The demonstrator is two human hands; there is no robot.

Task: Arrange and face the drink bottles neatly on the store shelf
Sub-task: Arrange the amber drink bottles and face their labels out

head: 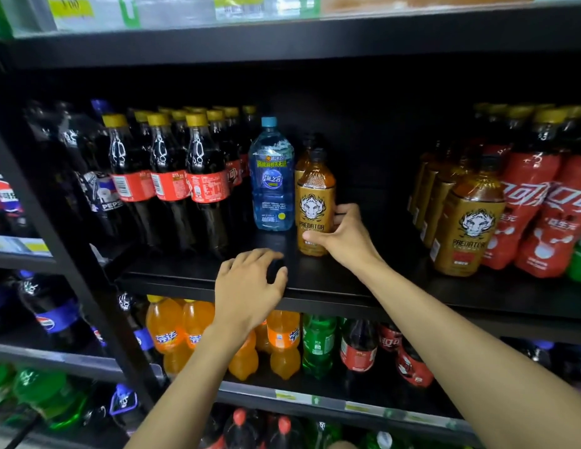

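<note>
Left hand point(250, 286) curves over the front lip of the black metal shelf point(318, 278); the dark shape under its fingers is unreadable, so whether it grasps anything cannot be told. Right hand point(344, 238) grasps the gold-labelled amber plastic bottle point(315, 215), which stands upright beside the clear blue water bottle point(272, 186). A second amber bottle point(303, 158) behind is mostly hidden. Bare shelf lies open rightward, up to the row of gold-labelled bottles point(467, 228).

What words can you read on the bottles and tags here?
"PREDATOR": on the gold bottle that the right hand grips.
"PREDATOR": on the front gold bottle in the row on the right.
"PEPSI": on a dark bottle on the left.
"海之言": on the blue bottle.
Too blurred to read: the shelf tags and the small print on the red cola labels.
</note>
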